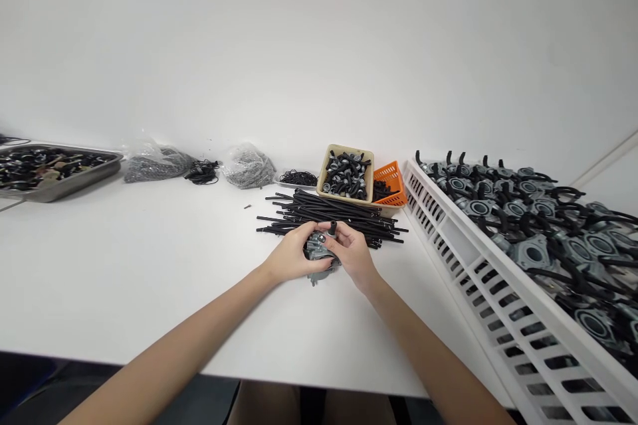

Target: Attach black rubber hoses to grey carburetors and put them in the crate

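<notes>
A grey metal carburetor (pixel 319 249) is held over the white table, in front of a pile of black rubber hoses (pixel 329 212). My left hand (pixel 295 255) is closed around its left side, with the thumb along the near edge. My right hand (pixel 353 254) grips the right side, thumb and fingers close around a black cap (pixel 333 228) that sticks up from the body. Fingers cover much of the carburetor, so its far side is hidden.
On the right stands a white slatted crate (pixel 448 239) full of carburetors with hoses. Behind the pile are a cream basket (pixel 343 198) of black-and-silver parts and an orange basket (pixel 399 198). Bags of small parts (pixel 159 166) and a metal tray (pixel 64 189) sit further left.
</notes>
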Tool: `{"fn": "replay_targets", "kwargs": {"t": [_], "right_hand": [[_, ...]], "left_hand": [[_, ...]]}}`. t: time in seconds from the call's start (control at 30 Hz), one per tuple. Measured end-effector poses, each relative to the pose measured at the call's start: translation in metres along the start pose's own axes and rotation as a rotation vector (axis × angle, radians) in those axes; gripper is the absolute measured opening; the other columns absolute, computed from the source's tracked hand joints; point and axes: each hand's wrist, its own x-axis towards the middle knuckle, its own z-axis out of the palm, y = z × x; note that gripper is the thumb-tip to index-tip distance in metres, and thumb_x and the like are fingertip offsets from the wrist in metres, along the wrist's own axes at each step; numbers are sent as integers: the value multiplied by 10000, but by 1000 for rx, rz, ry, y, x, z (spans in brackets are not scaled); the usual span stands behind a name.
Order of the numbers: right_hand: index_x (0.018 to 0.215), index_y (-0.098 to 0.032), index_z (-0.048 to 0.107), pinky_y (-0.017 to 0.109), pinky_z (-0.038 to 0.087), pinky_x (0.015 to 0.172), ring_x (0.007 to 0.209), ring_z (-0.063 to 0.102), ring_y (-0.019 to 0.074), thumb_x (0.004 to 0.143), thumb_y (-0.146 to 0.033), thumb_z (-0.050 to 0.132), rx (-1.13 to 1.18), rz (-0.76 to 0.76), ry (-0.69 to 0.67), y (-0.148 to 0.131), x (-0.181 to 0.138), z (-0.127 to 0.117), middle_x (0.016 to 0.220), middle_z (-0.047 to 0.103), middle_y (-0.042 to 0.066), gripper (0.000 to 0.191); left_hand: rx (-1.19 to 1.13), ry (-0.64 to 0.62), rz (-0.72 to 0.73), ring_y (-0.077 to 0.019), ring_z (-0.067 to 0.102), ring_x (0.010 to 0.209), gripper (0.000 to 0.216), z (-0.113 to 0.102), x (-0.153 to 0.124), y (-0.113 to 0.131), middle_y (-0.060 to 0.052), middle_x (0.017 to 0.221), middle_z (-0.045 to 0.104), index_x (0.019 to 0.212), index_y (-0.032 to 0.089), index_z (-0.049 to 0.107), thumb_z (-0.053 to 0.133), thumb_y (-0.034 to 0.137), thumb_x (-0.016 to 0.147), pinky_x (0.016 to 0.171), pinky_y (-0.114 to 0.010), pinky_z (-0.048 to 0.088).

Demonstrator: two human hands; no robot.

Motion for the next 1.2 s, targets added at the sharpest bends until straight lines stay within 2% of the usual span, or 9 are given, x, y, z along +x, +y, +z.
{"fn": "replay_targets", "kwargs": {"t": [0.2,0.4,0.5,0.63,0.73,0.87,1.0,1.2], "right_hand": [[868,-205,707,336,473,844,855,606,173,728,-423,771,136,85,-93,-1,0,-12,908,675,31,267],[735,-206,624,337,461,872,877,607,164,658,-341,836,219,118,-142,-5,-1,-21,982,674,24,262],[827,-217,656,344,468,885,901,614,174,657,-346,839,183,110,-138,-6,-2,-17,976,678,29,282],[1032,-220,691,375,475,921,996,611,212,657,-387,831,69,79,-146,-8,-3,-6,1017,689,55,434],[975,-209,720,381,477,923,996,612,222,643,-407,832,21,57,-122,-9,-3,-3,1022,684,59,402],[846,-198,697,341,493,836,865,616,183,678,-436,803,156,110,-138,-9,-3,-11,913,674,37,310],[755,-201,623,302,495,770,808,597,153,649,-352,837,236,160,-113,-11,-4,-19,873,652,9,282],[976,-226,697,323,476,865,901,605,169,634,-338,852,141,109,-106,-9,-2,-11,933,679,19,392]], "left_hand": [[5,-12,-17,-206,636,892,436,-1,0,2,-31,998,675,1067,197,569,702,285,662,810,-310,497],[3,-15,10,-200,640,872,452,-3,-1,1,-34,988,681,1073,191,572,702,285,650,801,-311,509],[1,-14,7,-210,646,882,450,-4,-1,2,-39,997,686,1075,190,583,701,289,652,813,-321,517],[-70,-45,23,-228,632,1040,560,-4,-1,3,-51,1174,663,1197,208,556,686,224,652,938,-333,488],[-77,-60,13,-225,635,1032,551,-5,0,4,-42,1158,669,1204,211,558,677,219,666,925,-327,492],[-33,-53,-13,-219,643,933,440,-5,1,3,-32,1041,686,1092,199,592,698,263,669,847,-320,507],[-17,-42,-30,-205,637,886,442,-4,1,1,-31,1004,684,1083,190,580,703,280,668,818,-312,505],[-17,-31,-23,-227,636,958,455,-3,1,0,-56,1083,676,1097,180,573,698,282,671,882,-333,496]]}}
